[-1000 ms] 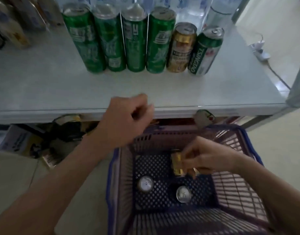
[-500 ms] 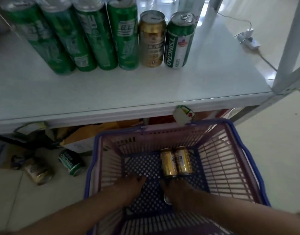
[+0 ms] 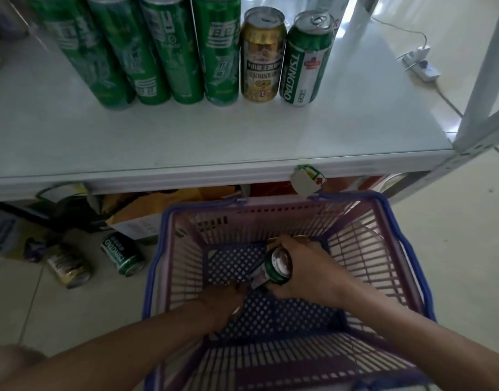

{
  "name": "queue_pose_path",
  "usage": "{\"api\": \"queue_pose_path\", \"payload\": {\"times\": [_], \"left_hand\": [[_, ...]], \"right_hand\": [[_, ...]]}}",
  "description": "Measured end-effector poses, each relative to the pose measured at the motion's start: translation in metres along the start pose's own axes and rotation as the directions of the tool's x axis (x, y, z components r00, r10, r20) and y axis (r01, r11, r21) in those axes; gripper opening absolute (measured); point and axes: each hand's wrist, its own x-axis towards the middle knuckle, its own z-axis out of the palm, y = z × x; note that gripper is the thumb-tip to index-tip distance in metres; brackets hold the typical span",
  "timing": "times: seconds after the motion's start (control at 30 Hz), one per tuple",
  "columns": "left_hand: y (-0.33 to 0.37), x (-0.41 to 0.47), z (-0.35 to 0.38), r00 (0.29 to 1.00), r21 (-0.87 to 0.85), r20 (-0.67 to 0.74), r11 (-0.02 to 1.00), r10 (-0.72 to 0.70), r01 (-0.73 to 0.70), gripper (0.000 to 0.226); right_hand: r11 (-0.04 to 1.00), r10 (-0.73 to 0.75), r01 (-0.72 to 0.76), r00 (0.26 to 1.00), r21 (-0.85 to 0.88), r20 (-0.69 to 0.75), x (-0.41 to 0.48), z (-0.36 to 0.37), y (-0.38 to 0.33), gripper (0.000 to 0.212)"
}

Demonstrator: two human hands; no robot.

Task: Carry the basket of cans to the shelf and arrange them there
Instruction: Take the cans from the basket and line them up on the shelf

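The purple and blue basket point(image 3: 169, 249) stands on the floor in front of the white shelf point(image 3: 214, 142). Both my hands reach into it. My right hand point(image 3: 307, 272) grips a green can point(image 3: 276, 266), tilted with its silver end toward me. My left hand point(image 3: 222, 300) lies low on the basket floor, fingers by that can's lower end; what it holds is hidden. A gold can edge point(image 3: 273, 239) peeks out behind my right hand. On the shelf stands a row of several tall green cans point(image 3: 158, 52), a gold can point(image 3: 262, 57) and a green Tsingtao can point(image 3: 306, 63).
Two cans lie on the floor under the shelf at left, a green Tsingtao one point(image 3: 122, 253) and a darker gold one point(image 3: 69, 268), beside bags and boxes. A white shelf post point(image 3: 482, 80) rises at right. A power strip point(image 3: 420, 63) lies on the floor beyond.
Both hands went down into the basket. My right hand has lifted and tilted a green can from the basket floor and now covers the two gold cans. The view moved closer to the shelf.
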Motion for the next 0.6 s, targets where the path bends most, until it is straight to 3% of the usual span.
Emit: {"api": "queue_pose_path", "payload": {"times": [0.17, 0.27, 0.33, 0.47, 0.53, 0.6], "left_hand": [[-0.018, -0.002, -0.009, 0.997, -0.163, -0.058, 0.986, -0.044, 0.034, 0.071], [-0.029, -0.013, -0.032, 0.998, -0.218, -0.027, 0.975, -0.05, 0.043, 0.082], [-0.033, -0.028, -0.058, 0.998, -0.23, -0.052, 0.973, -0.029, 0.017, 0.072], [-0.043, -0.072, -0.121, 0.986, -0.396, -0.148, 0.91, 0.073, -0.127, 0.056], [-0.049, -0.092, -0.147, 0.96, -0.512, -0.238, 0.821, 0.148, -0.253, 0.048], [-0.054, -0.108, -0.168, 0.924, -0.61, -0.322, 0.701, 0.205, -0.368, 0.05]], "right_hand": [[0.997, 0.008, 0.004, 0.988, 0.075, -0.156, -0.026, -0.038, 0.002, 0.065], [0.973, -0.057, 0.101, 0.977, 0.209, -0.207, -0.038, -0.064, 0.003, 0.065], [0.929, -0.119, 0.185, 0.97, 0.322, -0.214, -0.044, -0.081, 0.004, 0.066], [0.802, -0.146, 0.291, 0.942, 0.522, -0.301, -0.055, -0.108, -0.004, 0.057], [0.792, -0.101, 0.295, 0.926, 0.534, -0.363, -0.057, -0.116, -0.007, 0.048], [0.768, -0.029, 0.273, 0.919, 0.58, -0.394, -0.056, -0.118, -0.005, 0.051]]}}
